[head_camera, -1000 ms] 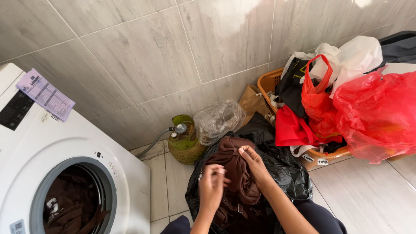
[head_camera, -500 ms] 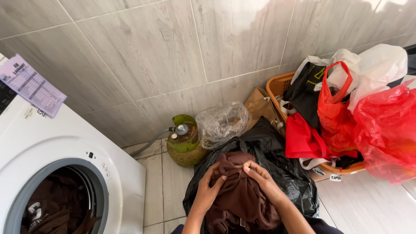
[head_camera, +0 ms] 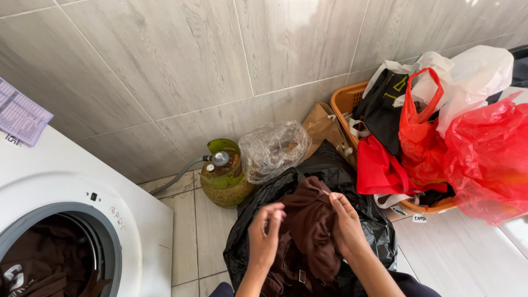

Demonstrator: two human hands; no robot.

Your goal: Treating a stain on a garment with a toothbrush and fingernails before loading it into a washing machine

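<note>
Both hands pinch a dark brown garment [head_camera: 311, 231] between them: left hand [head_camera: 265, 239] gripping its left fold, right hand [head_camera: 345, 225] clamping its right edge, above a black plastic bag [head_camera: 330, 165]

Bright, even daylight; soft wall glare; wide-angle edge distortion.

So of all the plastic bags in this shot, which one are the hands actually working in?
The black bag on the floor, open, with brown clothing in it; both the left hand and right hand grip that cloth. The red and white bags sit apart in the orange basket.
</note>
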